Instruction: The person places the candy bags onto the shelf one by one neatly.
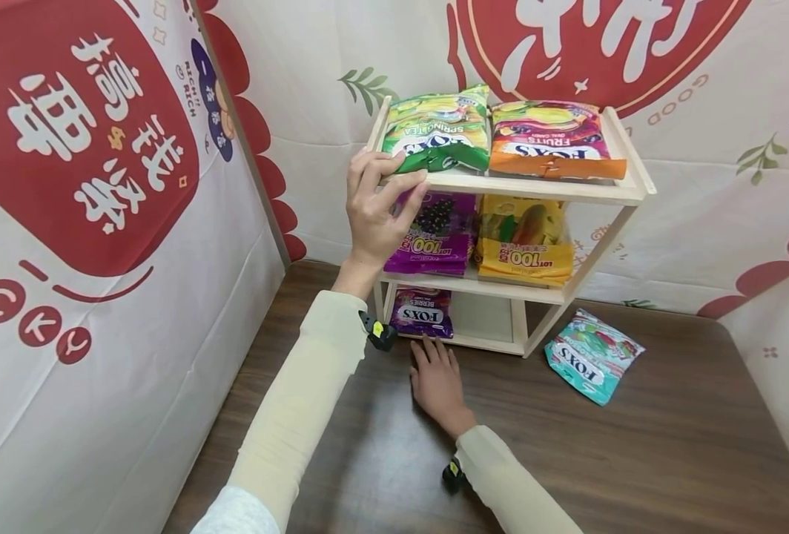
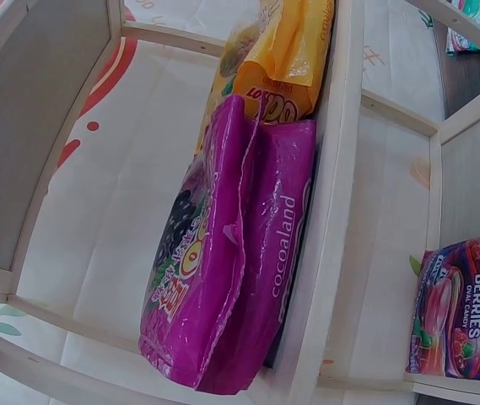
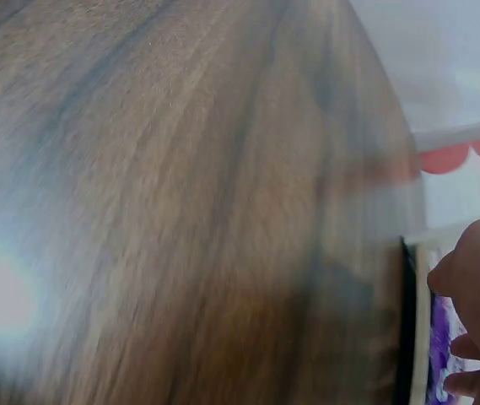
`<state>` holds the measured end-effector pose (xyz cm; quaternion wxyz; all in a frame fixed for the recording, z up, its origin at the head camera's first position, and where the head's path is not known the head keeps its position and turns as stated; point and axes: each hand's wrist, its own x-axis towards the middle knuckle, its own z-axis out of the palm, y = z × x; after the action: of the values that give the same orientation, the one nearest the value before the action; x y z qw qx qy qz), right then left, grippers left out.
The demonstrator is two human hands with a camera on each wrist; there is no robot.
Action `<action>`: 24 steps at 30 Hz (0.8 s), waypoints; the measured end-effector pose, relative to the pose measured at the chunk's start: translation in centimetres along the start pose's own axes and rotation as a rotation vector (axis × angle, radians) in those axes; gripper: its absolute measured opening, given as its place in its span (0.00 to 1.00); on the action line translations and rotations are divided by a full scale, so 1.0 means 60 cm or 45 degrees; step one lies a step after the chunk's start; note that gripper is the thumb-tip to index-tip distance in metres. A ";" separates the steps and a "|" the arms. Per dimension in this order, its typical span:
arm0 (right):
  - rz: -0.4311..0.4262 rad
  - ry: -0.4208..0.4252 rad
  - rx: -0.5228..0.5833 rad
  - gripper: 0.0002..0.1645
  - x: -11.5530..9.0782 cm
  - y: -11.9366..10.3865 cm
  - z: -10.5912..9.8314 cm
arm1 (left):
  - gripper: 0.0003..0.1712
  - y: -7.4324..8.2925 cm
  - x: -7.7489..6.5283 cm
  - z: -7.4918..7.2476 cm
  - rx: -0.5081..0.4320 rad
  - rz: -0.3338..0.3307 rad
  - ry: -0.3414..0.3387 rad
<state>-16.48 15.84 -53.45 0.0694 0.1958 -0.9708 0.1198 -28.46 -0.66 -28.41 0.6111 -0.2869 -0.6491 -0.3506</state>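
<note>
At the front left corner of a small wooden shelf rack (image 1: 568,191), my left hand (image 1: 377,204) grips the top rail with its fingers bent over it. Its fingertips are close to a green Spring Tea candy bag (image 1: 441,130) on the top tier. Lower down, my right hand (image 1: 437,386) reaches with extended fingers to the bottom tier's front edge, beside a purple Berries candy bag (image 1: 421,313). In the left wrist view the Berries bag (image 2: 459,312) lies in the bottom tier. Contact between the right fingertips and that bag cannot be made out.
An orange-edged Fruits bag (image 1: 555,141) shares the top tier. The middle tier holds a purple grape candy bag (image 1: 434,233) and a yellow mango candy bag (image 1: 524,237). A teal candy bag (image 1: 595,356) lies on the brown table (image 1: 688,445) right of the rack. Printed cloth surrounds the table.
</note>
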 end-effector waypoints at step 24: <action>0.137 0.345 0.147 0.23 -0.140 0.124 -0.079 | 0.07 0.000 -0.001 0.003 -0.015 -0.002 0.033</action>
<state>-11.36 26.76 -51.92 0.1821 0.1291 -0.9531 0.2044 -28.56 -0.50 -28.46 0.6174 -0.2855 -0.6392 -0.3587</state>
